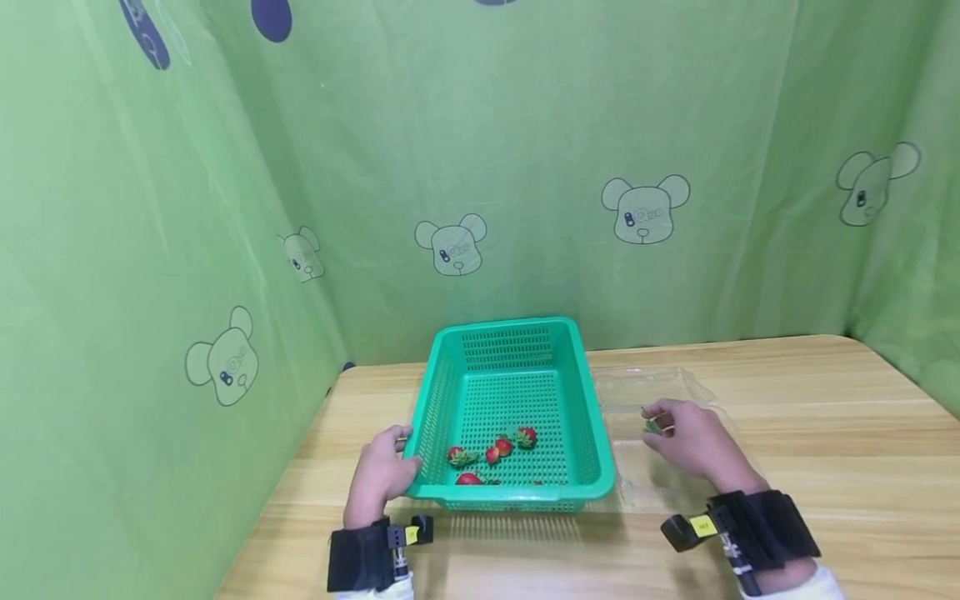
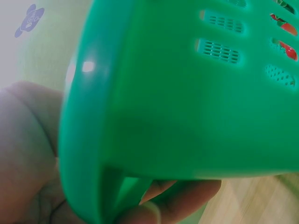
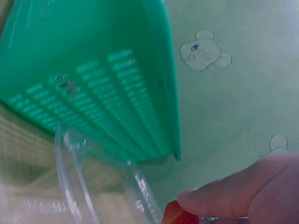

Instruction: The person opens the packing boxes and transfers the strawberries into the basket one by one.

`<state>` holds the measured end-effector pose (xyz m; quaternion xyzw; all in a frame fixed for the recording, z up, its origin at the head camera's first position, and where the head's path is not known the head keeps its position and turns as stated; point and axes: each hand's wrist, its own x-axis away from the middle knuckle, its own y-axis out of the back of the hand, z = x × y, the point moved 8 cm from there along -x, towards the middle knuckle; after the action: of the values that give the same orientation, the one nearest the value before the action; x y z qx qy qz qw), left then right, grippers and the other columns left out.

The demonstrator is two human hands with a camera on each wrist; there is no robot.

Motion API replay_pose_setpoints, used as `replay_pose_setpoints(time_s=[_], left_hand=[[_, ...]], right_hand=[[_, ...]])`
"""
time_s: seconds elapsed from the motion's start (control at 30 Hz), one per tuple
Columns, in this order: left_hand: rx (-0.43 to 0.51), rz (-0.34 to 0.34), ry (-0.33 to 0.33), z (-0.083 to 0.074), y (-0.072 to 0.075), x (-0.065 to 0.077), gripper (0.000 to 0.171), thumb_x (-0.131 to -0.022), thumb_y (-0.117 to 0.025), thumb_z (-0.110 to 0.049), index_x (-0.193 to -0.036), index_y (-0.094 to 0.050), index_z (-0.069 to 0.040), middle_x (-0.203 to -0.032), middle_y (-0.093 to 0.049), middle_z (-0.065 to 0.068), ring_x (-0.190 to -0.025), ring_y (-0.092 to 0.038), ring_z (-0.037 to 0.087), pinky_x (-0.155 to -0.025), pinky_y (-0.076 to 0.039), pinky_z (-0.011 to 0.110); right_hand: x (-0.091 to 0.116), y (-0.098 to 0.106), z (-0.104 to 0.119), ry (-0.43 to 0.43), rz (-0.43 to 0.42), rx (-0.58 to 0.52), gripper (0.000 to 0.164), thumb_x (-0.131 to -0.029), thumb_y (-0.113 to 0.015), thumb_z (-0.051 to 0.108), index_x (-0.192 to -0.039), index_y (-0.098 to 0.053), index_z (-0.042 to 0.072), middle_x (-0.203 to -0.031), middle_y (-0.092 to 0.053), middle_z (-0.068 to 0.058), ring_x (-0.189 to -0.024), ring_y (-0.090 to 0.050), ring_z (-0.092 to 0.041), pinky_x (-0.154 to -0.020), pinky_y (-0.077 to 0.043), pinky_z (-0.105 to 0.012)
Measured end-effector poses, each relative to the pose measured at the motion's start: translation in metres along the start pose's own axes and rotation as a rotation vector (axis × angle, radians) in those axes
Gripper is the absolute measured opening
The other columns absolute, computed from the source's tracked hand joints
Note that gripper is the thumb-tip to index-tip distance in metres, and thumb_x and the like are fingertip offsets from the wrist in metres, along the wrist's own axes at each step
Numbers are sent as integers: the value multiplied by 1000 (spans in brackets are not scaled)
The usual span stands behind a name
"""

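A green plastic basket (image 1: 592, 417) stands on the table, tilted slightly in view, with several strawberries (image 1: 504, 447) on the near part of its floor. At its near left corner my left hand (image 1: 381, 471) grips the rim; in the left wrist view, fingertips (image 2: 196, 198) curl beneath the rim (image 2: 88, 121). My right hand (image 1: 693, 442) pinches a strawberry (image 3: 179, 214), whose green leaves show in the head view. That hand is above a clear plastic box (image 1: 637, 387) to the right of the basket. The right hand's other fingers are mostly hidden in its wrist view.
The wooden table (image 1: 840, 417) extends to the right of the clear box and in front of the basket. Green curtains (image 1: 540, 167) printed with bear heads hang behind the table and at both sides. The basket's right wall stands close beside the box.
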<state>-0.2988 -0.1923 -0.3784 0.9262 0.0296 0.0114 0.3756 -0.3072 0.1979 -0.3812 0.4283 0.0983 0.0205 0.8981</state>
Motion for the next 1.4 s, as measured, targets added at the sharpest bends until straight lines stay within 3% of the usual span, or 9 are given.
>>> replay_pose_setpoints(time_s=[0.47,1.4], left_hand=[[0,1,7,0,0,0,49,-86,-61,-4,-132,-48,3,-126,-58,27,-114,-53,40,-87,-51,52],[-11,-9,-16,0,1,0,48,-85,-62,-4,-131,-49,5,-124,-60,26,-114,-53,41,-91,-48,53]], right_hand=[[6,8,34,61,-92,-10,37,-84,-68,13,-115,-60,-6,-104,-67,-27,-87,-64,-35,-73,-55,-53],[13,-3,72,114,-97,-81,40,-85,-69,13,-121,-59,-2,-104,-69,-20,-88,-65,-30,-73,-57,-48]])
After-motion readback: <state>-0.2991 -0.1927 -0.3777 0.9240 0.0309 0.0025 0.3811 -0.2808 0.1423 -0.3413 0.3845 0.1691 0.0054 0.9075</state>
